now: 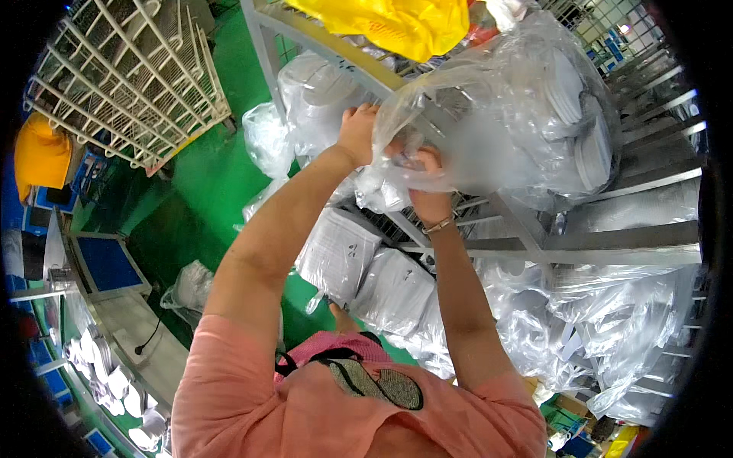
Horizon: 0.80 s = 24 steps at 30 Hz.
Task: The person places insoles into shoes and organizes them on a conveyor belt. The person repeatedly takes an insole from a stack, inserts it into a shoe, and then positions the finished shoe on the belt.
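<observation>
A large clear plastic bag (504,99) lies on the metal rack, its loose mouth drawn toward me. Stacks of thin white sole-shaped pieces (565,91) show through its far right part. My left hand (359,136) is at the left edge of the bag's mouth, fingers bent around the film. With a bracelet at its wrist, my right hand (429,179) is closed on the crumpled film nearer to me; part of it shows only through the plastic. The fingertips of both hands are partly covered by film.
Yellow plastic (397,23) lies on the rack's top beside the bag. Filled clear bags (340,252) stand below on the green floor (187,191). A white wire cage cart (130,84) is at the far left. More bagged pieces (611,320) fill the rack at right.
</observation>
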### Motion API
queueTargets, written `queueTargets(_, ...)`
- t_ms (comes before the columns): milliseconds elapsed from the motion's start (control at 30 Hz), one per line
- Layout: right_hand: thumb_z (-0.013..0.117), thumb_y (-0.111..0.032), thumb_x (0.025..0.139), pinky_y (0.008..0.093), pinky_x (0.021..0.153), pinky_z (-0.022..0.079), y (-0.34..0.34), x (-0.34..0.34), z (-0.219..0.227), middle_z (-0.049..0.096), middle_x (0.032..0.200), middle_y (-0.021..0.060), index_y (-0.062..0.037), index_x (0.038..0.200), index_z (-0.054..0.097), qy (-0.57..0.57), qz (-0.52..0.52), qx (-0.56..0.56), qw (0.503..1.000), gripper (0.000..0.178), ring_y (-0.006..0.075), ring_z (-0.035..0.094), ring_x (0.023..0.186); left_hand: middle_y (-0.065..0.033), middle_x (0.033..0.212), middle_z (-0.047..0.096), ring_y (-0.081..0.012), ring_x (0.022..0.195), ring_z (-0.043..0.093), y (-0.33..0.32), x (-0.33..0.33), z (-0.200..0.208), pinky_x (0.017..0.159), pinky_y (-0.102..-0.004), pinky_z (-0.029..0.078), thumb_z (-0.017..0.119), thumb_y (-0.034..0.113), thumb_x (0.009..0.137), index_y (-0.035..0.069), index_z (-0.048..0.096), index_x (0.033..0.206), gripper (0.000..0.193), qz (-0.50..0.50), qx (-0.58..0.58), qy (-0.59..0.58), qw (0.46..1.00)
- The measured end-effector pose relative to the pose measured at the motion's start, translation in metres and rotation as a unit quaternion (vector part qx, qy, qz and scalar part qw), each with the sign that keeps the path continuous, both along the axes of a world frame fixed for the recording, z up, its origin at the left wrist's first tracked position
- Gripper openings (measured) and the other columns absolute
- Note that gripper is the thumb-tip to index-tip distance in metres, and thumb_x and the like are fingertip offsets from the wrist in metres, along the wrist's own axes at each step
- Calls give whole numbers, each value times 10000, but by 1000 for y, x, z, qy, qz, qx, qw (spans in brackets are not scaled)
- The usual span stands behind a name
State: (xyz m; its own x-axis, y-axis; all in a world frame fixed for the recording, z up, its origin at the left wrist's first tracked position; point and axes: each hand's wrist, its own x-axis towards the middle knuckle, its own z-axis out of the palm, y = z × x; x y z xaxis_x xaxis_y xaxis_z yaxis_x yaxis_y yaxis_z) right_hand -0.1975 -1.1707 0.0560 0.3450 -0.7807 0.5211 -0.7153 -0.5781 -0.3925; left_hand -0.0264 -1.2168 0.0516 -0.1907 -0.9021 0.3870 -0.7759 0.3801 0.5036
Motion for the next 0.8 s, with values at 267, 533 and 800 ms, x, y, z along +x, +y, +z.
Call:
queueTargets(267, 619, -130, 677, 369, 776, 352, 38, -29, 28, 555, 726, 59, -67, 806, 595, 32, 35, 166, 985, 146, 200, 517, 776, -84, 870, 605, -244, 834, 557, 21, 59, -22, 739, -319, 452, 550, -58, 606, 113, 553, 1022, 449, 51, 173, 516, 837)
queueTargets(533, 602, -178, 661, 417, 845, 247, 41, -24, -2, 500, 1068, 26, -141, 717, 599, 103, 219, 75, 967, 67, 239, 418, 993, -17, 993, 585, -211, 1064, 450, 65, 12, 34, 994, -471, 180, 560, 117, 648, 171, 539, 1029, 385, -36, -45, -91, 994)
queueTargets(800, 586, -183, 702, 405, 886, 260, 60, -12, 9, 562, 739, 12, -123, 774, 598, 151, 97, 12, 984, 94, 206, 529, 761, -55, 968, 581, -230, 1034, 482, 99, 62, -9, 1000, -542, 70, 558, 340, 719, 126, 539, 1081, 421, 46, 251, -319, 913)
